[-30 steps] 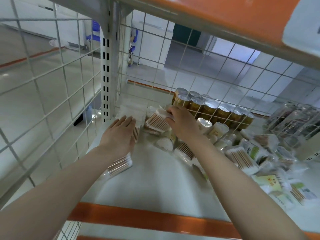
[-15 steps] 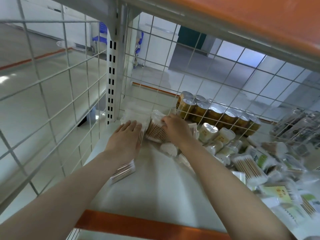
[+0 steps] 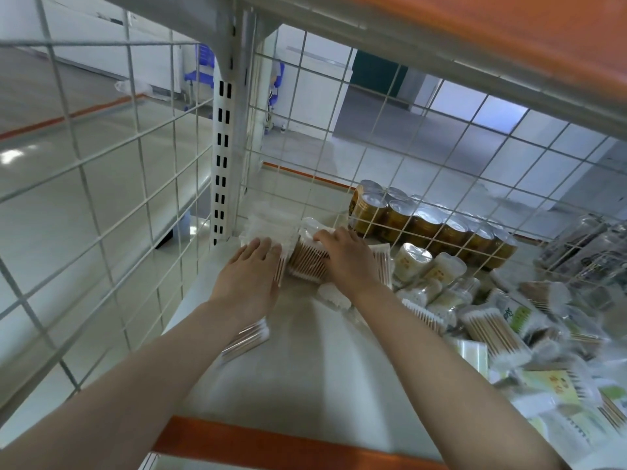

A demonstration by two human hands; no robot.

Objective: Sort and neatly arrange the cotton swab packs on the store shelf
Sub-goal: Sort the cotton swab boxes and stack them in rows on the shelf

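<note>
Swab pack between both hands, apparently gripped by the right.

Shelf off-white w/ orange front edge. Wire grid white. Swab packs clear, tan sticks, white tips. Cans gold-brown w/ silver tops. Packs at right w/ green & yellow labels. Chair blue.

Head camera looks down, close over shelf.
</note>
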